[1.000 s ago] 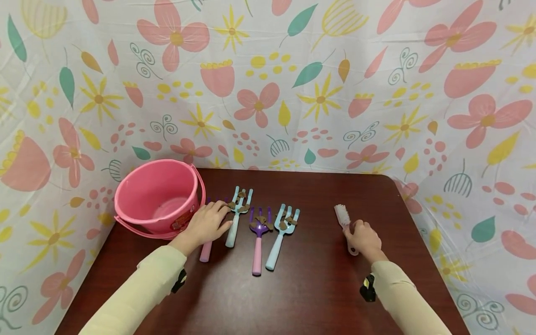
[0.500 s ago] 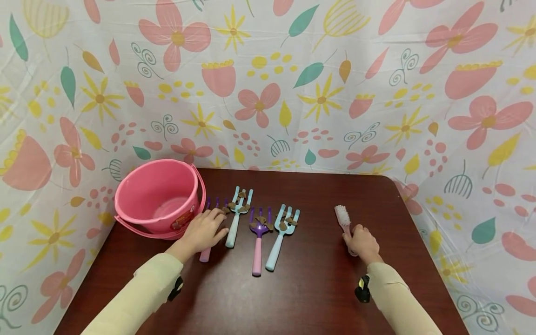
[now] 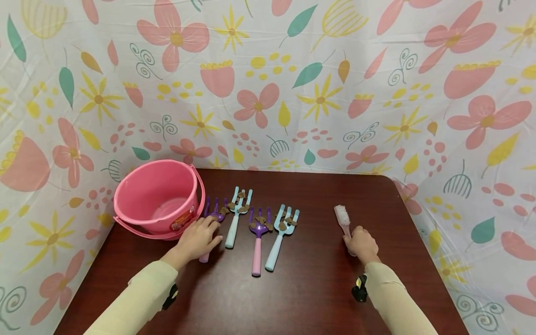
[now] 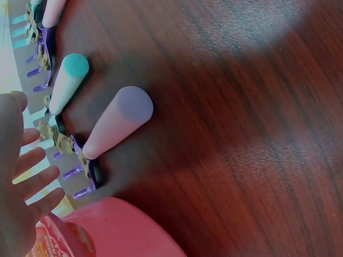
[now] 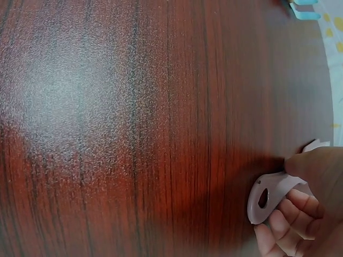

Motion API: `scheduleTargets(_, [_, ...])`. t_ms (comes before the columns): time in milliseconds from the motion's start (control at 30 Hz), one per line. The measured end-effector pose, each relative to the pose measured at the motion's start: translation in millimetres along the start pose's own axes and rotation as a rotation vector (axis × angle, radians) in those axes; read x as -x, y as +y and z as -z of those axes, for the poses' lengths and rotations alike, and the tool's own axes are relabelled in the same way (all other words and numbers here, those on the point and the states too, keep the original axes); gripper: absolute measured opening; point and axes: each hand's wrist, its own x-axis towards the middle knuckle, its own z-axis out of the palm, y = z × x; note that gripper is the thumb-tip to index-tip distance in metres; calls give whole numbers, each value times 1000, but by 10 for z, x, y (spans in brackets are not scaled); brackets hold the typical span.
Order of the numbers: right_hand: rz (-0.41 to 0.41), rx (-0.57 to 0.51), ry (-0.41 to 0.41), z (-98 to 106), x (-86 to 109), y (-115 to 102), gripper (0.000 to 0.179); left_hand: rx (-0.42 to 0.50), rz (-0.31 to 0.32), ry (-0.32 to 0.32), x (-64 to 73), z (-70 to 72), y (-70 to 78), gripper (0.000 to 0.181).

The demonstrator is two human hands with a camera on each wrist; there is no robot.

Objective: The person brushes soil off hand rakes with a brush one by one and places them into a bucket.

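Where one flowered cloth (image 3: 259,116) fills the back and runs out of frame, one dark brown table (image 3: 326,288) stands before it, near edge cut off. One pink bucket (image 3: 144,190), upright, far left on table; sticker lettering too small to read.

Four forks beside it, colours alternating: first purple fork (image 4: 115,123), first blue fork (image 3: 234,225), second purple fork (image 3: 258,242), second blue fork (image 3: 277,244). All tines point to the far edge, long axes roughly away from the person, most leaning slightly right. Head view: first purple fork's handle partly hidden by a hand.

Two hands. Left hand (image 3: 197,238) over that handle, fingers loose and spread, gripping nothing; contact unclear. Right hand (image 3: 362,243) pinches the brush handle, covering part of it.

One brush (image 3: 343,220), right side of table, well apart from forks. Bristle head points to far edge, angled left; long axis slants, handle end nearer the person.

Brown bits (image 3: 288,221) on all four fork heads; overlapping, exact count hard to make out.
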Motion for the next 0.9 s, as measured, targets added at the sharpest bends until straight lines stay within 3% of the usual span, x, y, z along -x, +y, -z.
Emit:
scheduleTargets(433, [-25,-14,-26,5,2,-9,38,-12,12,18,78,-102,-15,36])
scheduleTargets(767, [17,-30,-8,-2,-16,9,32,9,42,5,157,-124,6,36])
scheduleTargets(900, [33,-39,7,-15,-26,16,28,22,52,28,185,-144,-7,35])
